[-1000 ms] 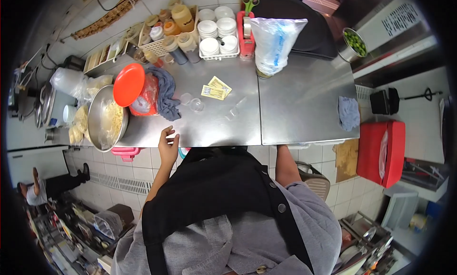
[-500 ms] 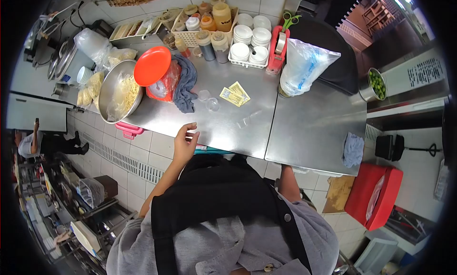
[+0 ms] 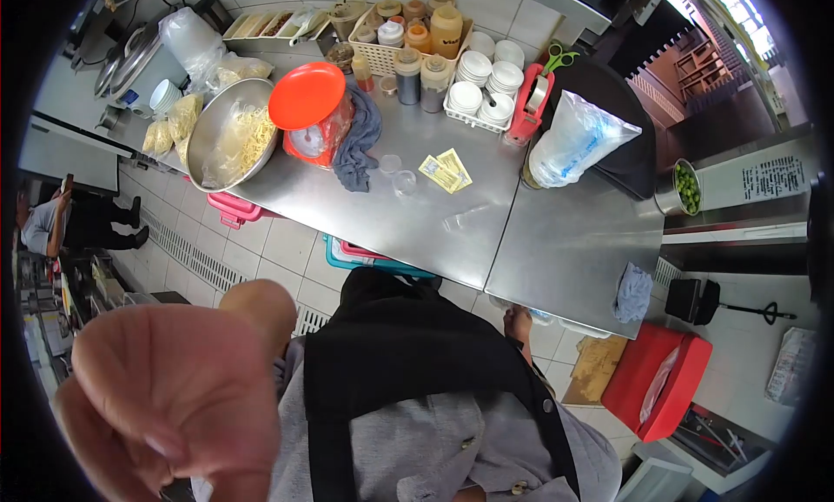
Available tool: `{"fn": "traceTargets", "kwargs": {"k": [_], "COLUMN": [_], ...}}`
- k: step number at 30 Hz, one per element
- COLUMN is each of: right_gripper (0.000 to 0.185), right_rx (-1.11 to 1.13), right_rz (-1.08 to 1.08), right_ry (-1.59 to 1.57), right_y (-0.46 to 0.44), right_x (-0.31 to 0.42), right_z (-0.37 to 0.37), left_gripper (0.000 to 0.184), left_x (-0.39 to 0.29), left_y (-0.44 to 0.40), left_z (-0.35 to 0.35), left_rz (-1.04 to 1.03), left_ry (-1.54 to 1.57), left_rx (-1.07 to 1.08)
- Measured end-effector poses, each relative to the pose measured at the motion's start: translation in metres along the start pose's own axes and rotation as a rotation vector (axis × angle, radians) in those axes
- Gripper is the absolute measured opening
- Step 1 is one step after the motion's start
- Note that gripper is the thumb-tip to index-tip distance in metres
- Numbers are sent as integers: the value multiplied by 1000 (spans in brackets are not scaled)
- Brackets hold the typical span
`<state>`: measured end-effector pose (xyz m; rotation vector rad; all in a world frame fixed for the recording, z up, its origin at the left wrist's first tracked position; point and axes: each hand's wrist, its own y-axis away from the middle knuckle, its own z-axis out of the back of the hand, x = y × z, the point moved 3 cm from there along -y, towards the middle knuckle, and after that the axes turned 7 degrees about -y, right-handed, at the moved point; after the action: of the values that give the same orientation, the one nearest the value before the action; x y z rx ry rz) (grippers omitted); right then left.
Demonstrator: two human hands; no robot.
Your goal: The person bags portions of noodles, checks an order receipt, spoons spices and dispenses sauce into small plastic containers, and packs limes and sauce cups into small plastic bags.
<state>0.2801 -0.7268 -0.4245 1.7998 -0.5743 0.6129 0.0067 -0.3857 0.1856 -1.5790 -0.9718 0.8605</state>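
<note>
My left hand (image 3: 178, 385) is raised close to the camera at the lower left, large in view. Its palm shows bare, with the fingers loosely bent and apart and nothing in them. My right hand (image 3: 519, 321) hangs at the front edge of the steel table (image 3: 569, 232), next to some clear plastic (image 3: 540, 317) just under that edge. Its fingers are mostly hidden. On the table in front of me lie two yellow packets (image 3: 446, 170) and two small clear cups, one of them a cup (image 3: 405, 184) near the blue-grey cloth (image 3: 354, 150).
A steel bowl of noodles (image 3: 208, 172) and an orange-red scale (image 3: 308, 111) stand at the left. Sauce bottles (image 3: 434, 83), white dishes (image 3: 475, 67) and a tape dispenser (image 3: 526, 111) line the back. A red bin (image 3: 651, 389) is right; another person (image 3: 65, 219) stands far left.
My left hand has risen from the table's front edge toward the camera, lower left. My right hand now shows at the table edge. The view has shifted and tilted slightly.
</note>
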Motion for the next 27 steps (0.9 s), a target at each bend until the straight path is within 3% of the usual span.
{"fn": "traceTargets", "kwargs": {"k": [2,4,5,7,8,9,12,15,19,20,22,24,25,27], "right_gripper": [10,8,8,11,11,12,17,18,20,20,22,21,20,21], "right_rx": [65,282,282,405,403,438,571,673,447,432,309,308,322,344], "right_rz": [-111,79,84,-418,-415,-341,-111,214,831,839,1435,1452,1455,1443], "right_ry": [155,597,602,585,606,620,670,724,1039,1035,1266,1409,1557,1555], "right_y": [71,122,122,124,126,128,156,166,155,155,160,145,141,147], "right_x": [39,69,75,83,94,106,139,145,116,106,90,65,53,42], "right_z": [-40,-55,-55,-46,-52,-63,-141,-226,-307,-323,-348,-347,-348,-349], "left_gripper": [19,15,15,14,13,13,13,14,17,17,28,37,38,37], "left_x": [-1,-1,-1,-5,-7,-11,-9,-1,22,29,63,96,117,143], "left_y": [-11,-21,-27,-41,-44,-43,-43,-44,-28,-20,11,49,80,158], "left_z": [10,21,28,55,69,83,116,132,126,128,150,149,154,169], "left_rz": [-36,-68,-80,-61,-44,-39,164,96,-6,10,26,293,453,807], "left_ry": [-4,-4,-6,-120,-231,-244,162,129,72,59,41,-234,-180,-280], "left_rx": [-38,-77,-96,-75,-50,-61,21,-53,-246,-269,-50,56,106,181]}}
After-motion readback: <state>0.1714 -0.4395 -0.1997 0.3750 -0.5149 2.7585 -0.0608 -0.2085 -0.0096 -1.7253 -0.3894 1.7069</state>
